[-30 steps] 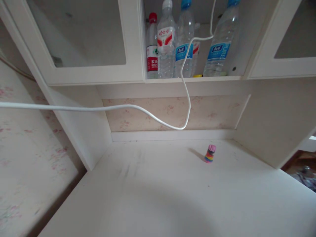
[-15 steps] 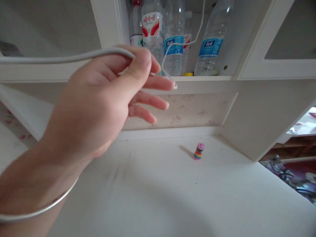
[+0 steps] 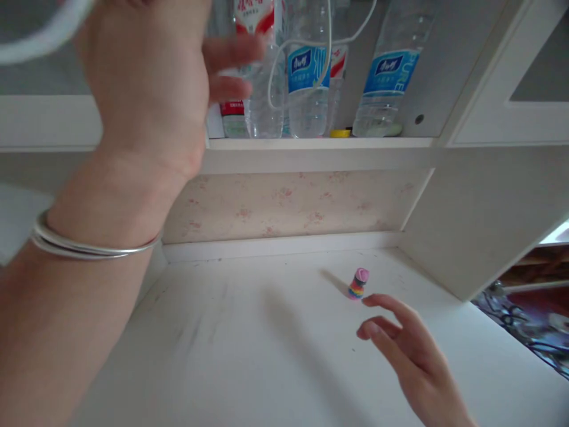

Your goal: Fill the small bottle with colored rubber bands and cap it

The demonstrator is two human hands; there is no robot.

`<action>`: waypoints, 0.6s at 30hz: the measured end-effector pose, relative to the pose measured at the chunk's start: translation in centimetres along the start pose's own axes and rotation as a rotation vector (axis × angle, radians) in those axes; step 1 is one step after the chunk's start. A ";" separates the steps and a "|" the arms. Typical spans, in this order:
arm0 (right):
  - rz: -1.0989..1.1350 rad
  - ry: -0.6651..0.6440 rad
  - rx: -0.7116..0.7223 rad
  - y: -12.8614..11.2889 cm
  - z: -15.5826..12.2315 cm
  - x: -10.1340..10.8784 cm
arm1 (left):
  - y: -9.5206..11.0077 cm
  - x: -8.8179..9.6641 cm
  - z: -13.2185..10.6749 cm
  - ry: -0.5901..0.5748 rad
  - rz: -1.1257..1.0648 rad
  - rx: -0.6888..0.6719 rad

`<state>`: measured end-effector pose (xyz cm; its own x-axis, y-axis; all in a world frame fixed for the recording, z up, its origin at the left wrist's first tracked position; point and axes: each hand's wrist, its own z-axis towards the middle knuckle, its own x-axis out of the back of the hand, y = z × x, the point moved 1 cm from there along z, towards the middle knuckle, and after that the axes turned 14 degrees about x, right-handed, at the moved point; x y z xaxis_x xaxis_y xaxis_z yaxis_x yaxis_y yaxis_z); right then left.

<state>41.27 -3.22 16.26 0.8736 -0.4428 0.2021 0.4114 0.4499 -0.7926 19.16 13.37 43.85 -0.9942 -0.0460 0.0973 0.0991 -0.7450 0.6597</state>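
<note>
My left hand [image 3: 146,77] is raised at the upper left, in front of the shelf, with silver bangles on its wrist. A white cable [image 3: 48,32] loops beside it, and a thin white cord [image 3: 329,53] hangs in front of the bottles. The thumb and index finger are cut off by the top edge; two other fingers show, blurred. My right hand [image 3: 409,350] comes in from the lower right with fingers bent and apart, holding nothing. Just beyond its index fingertip stands a small rainbow-banded object [image 3: 358,284] with a pink top, on the white desktop [image 3: 249,356].
Several clear plastic bottles [image 3: 306,107] with blue or red labels stand on the open shelf [image 3: 320,143], one of them tilted [image 3: 386,77]. A yellow cap [image 3: 340,133] lies by them. White cabinet doors [image 3: 524,118] flank the shelf. Tangled dark cables [image 3: 515,320] show at right.
My left hand has moved up and left, carrying the white cable. My right hand has come into view beside the small rainbow object, which stays in place.
</note>
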 end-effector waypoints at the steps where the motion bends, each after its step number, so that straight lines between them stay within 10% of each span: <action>1: -0.008 -0.054 -0.054 0.8 -0.4 -0.3 | -0.9 -0.4 -0.3 -0.040 -0.026 -0.036; 12: -0.023 -0.580 -0.314 5.2 -4.5 -2.8 | -3.7 -1.9 -7.7 -0.183 -0.167 0.234; 18: 0.003 -0.633 -0.384 7.5 -5.5 -4.0 | -5.7 -0.2 -11.9 -0.874 -0.508 0.648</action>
<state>39.42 -2.34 6.38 0.9052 0.1426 0.4003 0.3899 0.0959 -0.9159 18.25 9.67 31.19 -0.5855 0.8103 0.0249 -0.0440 -0.0624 0.9971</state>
